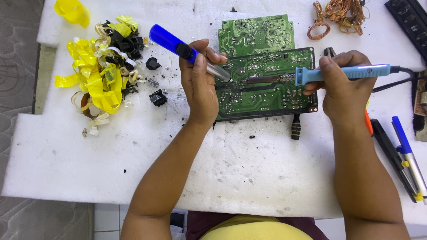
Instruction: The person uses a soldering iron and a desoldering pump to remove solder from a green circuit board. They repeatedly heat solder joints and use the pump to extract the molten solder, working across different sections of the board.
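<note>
The left hand [199, 84] was closed around a blue desoldering pump [187, 50], its metal tip angled down onto the upper left part of a green circuit board [267, 100]. The right hand [344, 86] gripped a blue-handled soldering iron [342, 73] held nearly level, its dark tip reaching left across the board and ending just beside the pump's tip. The iron's black cord [400, 80] ran off toward the right edge.

That board lay solder side up near the middle of the white foam-covered worktop [249, 178], overlapping a second green board [255, 34] behind it. A black-handled tool [296, 126] poked out from under the board's near edge.

To the left, well apart from the board, sat a heap of yellow tape scraps and black parts [104, 66], with loose black bits scattered between heap and hand. At the far edge lay coils of copper wire [338, 15]. On the right, near the worktop's edge, lay a black tool [393, 155] and a blue-capped pen-like tool [409, 153], side by side; an orange object [368, 122] showed partly behind the right wrist.

The broad stretch of foam between the board's near edge and the person's body held only dark specks, with both forearms crossing it. The worktop's left edge stepped inward, with grey patterned flooring [18, 66] beyond.
</note>
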